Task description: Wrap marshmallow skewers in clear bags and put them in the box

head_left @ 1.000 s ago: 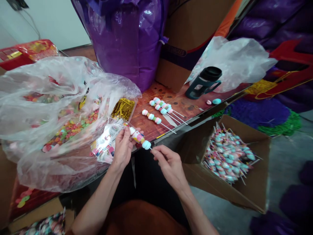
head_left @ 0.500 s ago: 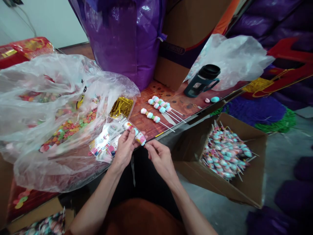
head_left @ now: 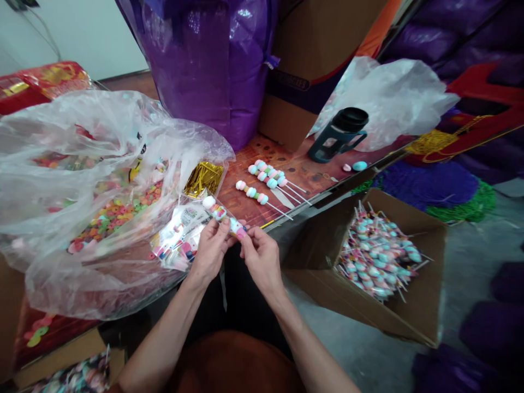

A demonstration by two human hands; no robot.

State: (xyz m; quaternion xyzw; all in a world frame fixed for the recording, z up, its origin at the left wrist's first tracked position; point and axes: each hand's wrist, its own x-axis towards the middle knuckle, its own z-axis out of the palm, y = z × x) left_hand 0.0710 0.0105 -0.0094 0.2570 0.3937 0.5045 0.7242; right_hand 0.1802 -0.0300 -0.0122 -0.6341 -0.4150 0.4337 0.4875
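While loose skewers [head_left: 262, 185] lie on the tabletop [head_left: 295, 158], my left hand [head_left: 209, 250] and right hand [head_left: 258, 256] both pinch one candy skewer [head_left: 221, 213] tight between closed fingers.

Pastel marshmallow skewer [head_left: 234, 227] sits inside a clear sleeve [head_left: 216, 211], slanted, white end farthest.
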